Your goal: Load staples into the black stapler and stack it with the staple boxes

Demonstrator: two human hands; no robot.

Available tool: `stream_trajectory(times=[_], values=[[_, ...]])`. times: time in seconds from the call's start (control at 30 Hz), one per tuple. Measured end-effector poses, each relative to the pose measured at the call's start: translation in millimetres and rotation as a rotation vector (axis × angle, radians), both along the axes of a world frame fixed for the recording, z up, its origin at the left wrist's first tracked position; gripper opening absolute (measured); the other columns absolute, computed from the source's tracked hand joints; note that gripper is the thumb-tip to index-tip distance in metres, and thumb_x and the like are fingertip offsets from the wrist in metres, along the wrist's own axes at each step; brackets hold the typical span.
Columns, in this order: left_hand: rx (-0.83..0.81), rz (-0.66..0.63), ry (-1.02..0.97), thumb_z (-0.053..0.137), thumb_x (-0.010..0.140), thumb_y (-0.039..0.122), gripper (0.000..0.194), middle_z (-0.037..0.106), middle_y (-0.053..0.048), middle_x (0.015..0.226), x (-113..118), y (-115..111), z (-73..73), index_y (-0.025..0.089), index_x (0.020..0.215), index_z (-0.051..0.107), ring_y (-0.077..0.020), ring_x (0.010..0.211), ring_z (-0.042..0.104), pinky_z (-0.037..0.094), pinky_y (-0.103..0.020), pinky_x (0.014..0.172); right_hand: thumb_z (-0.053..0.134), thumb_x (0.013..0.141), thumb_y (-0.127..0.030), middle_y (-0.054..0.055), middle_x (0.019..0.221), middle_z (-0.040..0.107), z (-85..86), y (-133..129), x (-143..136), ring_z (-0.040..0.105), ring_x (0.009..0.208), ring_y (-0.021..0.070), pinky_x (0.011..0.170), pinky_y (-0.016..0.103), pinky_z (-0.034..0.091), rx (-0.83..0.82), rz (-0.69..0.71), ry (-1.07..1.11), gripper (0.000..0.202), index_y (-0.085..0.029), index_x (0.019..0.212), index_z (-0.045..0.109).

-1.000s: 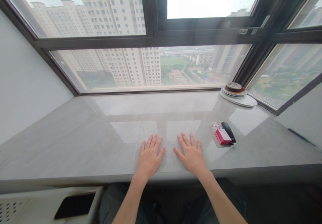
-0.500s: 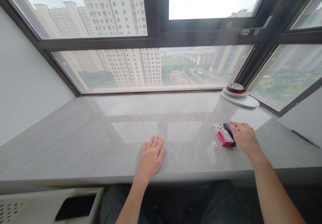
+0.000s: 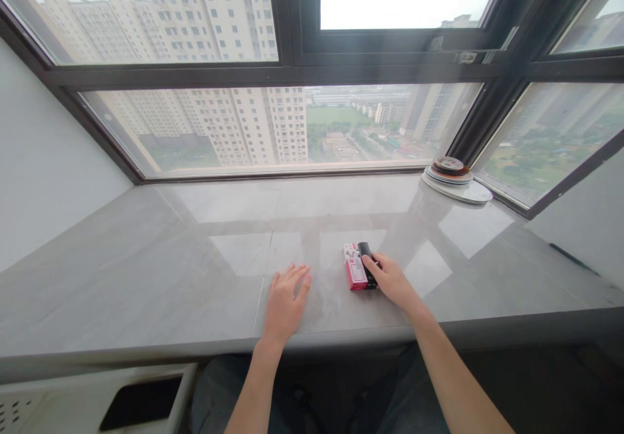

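My right hand (image 3: 390, 280) is closed on a dark, elongated black object (image 3: 366, 257), its thumb across the top. What kind of object it is cannot be made out. Directly against its left side is a small pink and white box (image 3: 355, 268), with print on its upper face. Box and black object are together on or just over the grey stone sill (image 3: 205, 304). To the left of them, my left hand (image 3: 285, 301) rests on the sill with fingers stretched out and slightly apart, holding nothing.
A stack of plates (image 3: 453, 177) stands at the back right corner by the window frame (image 3: 487, 119). A dark thin strip (image 3: 572, 258) lies along the right wall. Below the sill's front edge at left is a white perforated unit (image 3: 58, 405).
My right hand has moved left and the black object and the pink and white box have come with it. My left hand has stayed nearly in place, its fingers drawn slightly closer.
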State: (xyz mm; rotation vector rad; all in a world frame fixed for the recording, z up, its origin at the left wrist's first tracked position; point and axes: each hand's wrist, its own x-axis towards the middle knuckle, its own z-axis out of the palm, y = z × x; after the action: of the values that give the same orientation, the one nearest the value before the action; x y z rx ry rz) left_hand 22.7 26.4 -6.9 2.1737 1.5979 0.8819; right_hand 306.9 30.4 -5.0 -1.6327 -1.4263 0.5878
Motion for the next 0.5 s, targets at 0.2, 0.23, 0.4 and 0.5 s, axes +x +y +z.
stream_trajectory(times=[0.2, 0.23, 0.4, 0.5], values=[[0.041, 0.215, -0.239, 0.041, 0.103, 0.043, 0.039, 0.067, -0.008, 0.129, -1, -10, 8.6, 0.024, 0.13, 0.062, -0.024, 0.119, 0.062, 0.052, -0.04, 0.102, 0.037, 0.103, -0.054, 0.005, 0.095, 0.067, -3.8, 10, -132, 0.063, 0.08, 0.019, 0.074, 0.029, 0.047, 0.031, 0.043, -0.032, 0.045, -0.024, 0.107, 0.07], [0.067, 0.262, -0.202, 0.045, 0.101, 0.044, 0.04, 0.064, -0.009, 0.13, 2, -11, 9.1, 0.024, 0.133, 0.059, -0.0255, 0.121, 0.06, 0.05, -0.042, 0.105, 0.036, 0.104, -0.054, 0.006, 0.096, 0.067, -3.0, 11, -141, 0.063, 0.081, 0.0196, 0.075, 0.029, 0.047, 0.035, 0.033, -0.031, 0.045, -0.025, 0.106, 0.07], [0.074, 0.407, 0.01, 0.064, 0.089, 0.048, 0.065, 0.056, -0.015, 0.131, 19, -4, 7.5, 0.021, 0.145, 0.046, -0.0332, 0.125, 0.054, 0.046, -0.049, 0.104, 0.037, 0.103, -0.057, 0.006, 0.093, 0.067, -1.7, 7, -114, 0.062, 0.077, 0.0201, 0.075, 0.031, 0.048, 0.037, -0.009, 0.006, 0.047, -0.023, 0.1, 0.07], [0.001, 0.379, 0.065, 0.063, 0.089, 0.047, 0.061, 0.058, -0.013, 0.124, 20, 2, 3.8, 0.022, 0.143, 0.049, -0.0314, 0.113, 0.061, 0.049, -0.044, 0.095, 0.04, 0.101, -0.062, 0.006, 0.089, 0.067, -4.1, -6, -77, 0.06, 0.075, 0.0207, 0.073, 0.031, 0.048, 0.043, -0.022, 0.032, 0.052, -0.02, 0.099, 0.07]])
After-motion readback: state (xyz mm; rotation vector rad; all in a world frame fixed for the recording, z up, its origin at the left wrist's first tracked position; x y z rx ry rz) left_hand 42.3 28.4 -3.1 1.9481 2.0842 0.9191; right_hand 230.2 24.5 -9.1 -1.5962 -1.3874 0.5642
